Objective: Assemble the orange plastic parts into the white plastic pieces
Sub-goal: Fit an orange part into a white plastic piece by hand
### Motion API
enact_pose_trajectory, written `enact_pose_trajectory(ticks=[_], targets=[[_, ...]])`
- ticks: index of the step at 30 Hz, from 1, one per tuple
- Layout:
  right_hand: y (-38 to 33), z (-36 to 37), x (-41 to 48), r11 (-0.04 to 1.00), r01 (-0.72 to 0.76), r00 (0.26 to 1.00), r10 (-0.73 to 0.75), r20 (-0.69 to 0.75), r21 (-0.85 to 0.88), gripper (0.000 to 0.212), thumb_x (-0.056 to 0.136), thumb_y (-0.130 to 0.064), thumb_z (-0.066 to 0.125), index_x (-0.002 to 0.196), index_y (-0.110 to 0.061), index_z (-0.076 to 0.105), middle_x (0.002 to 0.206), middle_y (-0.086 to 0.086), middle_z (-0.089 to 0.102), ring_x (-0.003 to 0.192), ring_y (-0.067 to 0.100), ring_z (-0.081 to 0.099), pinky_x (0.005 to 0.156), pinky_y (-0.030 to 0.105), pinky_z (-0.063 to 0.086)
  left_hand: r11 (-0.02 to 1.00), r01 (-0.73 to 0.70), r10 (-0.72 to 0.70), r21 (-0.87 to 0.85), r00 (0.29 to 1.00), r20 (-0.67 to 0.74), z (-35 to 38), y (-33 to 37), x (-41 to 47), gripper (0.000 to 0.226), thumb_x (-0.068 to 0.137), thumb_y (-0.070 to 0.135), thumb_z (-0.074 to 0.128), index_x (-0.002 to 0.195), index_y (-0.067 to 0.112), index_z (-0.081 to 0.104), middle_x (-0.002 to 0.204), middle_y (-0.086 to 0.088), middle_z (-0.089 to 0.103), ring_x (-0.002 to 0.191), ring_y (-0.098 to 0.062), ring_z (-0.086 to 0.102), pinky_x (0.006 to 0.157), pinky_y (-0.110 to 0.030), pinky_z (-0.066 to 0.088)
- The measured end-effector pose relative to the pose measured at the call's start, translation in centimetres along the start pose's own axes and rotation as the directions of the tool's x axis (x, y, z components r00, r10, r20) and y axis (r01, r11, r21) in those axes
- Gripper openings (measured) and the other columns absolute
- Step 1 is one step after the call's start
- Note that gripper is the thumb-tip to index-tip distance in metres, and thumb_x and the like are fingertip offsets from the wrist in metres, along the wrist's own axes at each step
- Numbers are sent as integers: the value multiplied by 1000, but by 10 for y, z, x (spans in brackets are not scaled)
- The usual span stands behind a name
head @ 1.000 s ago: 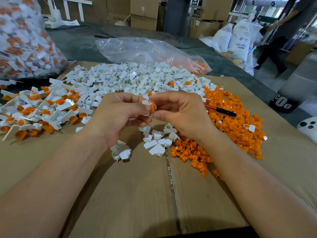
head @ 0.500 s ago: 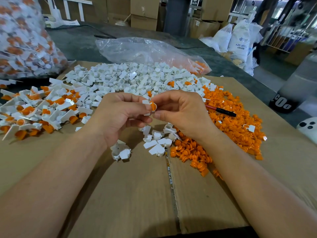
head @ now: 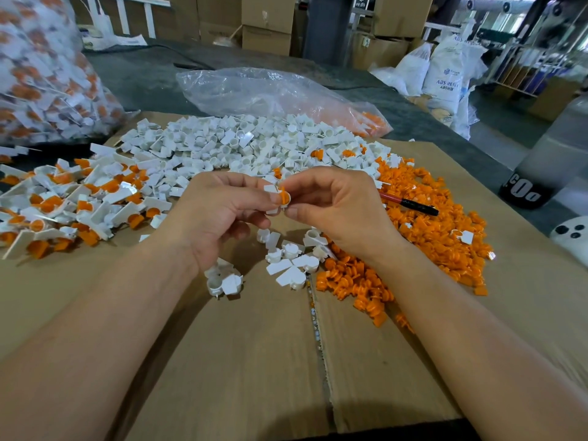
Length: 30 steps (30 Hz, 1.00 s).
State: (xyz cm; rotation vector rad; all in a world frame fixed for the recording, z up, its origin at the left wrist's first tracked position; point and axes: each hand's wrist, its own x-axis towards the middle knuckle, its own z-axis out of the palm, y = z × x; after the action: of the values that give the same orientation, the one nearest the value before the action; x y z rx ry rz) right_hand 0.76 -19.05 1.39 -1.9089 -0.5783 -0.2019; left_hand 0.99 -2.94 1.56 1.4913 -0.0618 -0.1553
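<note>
Where the two hands meet over the middle of the cardboard surface (head: 238,361), the left hand (head: 219,214) pinches a small white piece (head: 269,188) between its thumb and curled fingers (head: 245,190). The right hand (head: 337,211) pinches an orange part (head: 284,197) between thumb and forefinger, its other fingers loosely curled behind. The orange part sits against the white piece. The fingertips cover the joint, so how far it has gone in cannot be told. Both parts are held in the air, clear of the cardboard.

Under the hands lie two small clusters of loose white pieces, one below the left wrist (head: 222,280) and one between the wrists (head: 292,262). Beyond the hands spreads a broad heap of white pieces (head: 241,144). To the right, a heap of orange parts (head: 429,230) touches that heap along its edge and runs down beside the right forearm. A red-and-black pen (head: 410,203) lies on the orange heap just past the right hand. At the left is a pile of assembled pieces (head: 79,202), white with orange showing in them.

Behind the cardboard a clear plastic bag (head: 270,90) lies slumped, with orange parts in its right end. At the top left stands a full bag of assembled pieces (head: 38,74). White sacks (head: 445,74) and cardboard boxes (head: 265,23) stand in the background.
</note>
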Motion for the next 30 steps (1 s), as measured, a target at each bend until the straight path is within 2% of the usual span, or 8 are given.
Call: enact_pose_trajectory(ticks=[5,9,13,18,30], targets=[[0,1,0,998,40,999,-40,9,38,37,70,6,72,88,-25,67,80,-13,68,77,4,68,71,16,52,1000,-6,6,-2,1000,1,0,0,0,26,45,17,72,69,9,65,55,-1,65,44,-8,58,37,-12,36],[2,2,-1,996,84,995,-83,-54,11,42,70,1,73,100,-26,63,84,-11,66,79,2,66,74,17,53,1000,-13,14,-22,1000,17,1,0,0,25,47,15,71,70,7,64,55,-2,65,45,-10,60,39,-13,40],[4,1,-1,989,135,988,-140,-63,-67,44,72,-2,72,111,-15,58,87,-10,65,81,1,66,77,18,53,999,-15,17,-41,999,36,2,-1,0,24,50,11,69,71,4,63,54,-4,64,45,-11,60,39,-15,44],[6,1,-2,978,176,980,-185,-75,-114,43,71,-3,72,110,-13,57,86,-14,63,83,-3,64,78,14,51,998,-22,25,-56,998,51,3,-1,0,20,51,8,68,69,2,62,52,-5,63,43,-11,59,40,-15,45],[2,-1,-1,969,178,980,-190,-54,-174,40,72,-3,73,108,-13,59,83,-5,65,83,10,65,77,17,53,998,-54,56,-32,997,61,3,0,-4,17,52,7,67,68,2,62,51,-4,62,43,-11,58,41,-15,45]])
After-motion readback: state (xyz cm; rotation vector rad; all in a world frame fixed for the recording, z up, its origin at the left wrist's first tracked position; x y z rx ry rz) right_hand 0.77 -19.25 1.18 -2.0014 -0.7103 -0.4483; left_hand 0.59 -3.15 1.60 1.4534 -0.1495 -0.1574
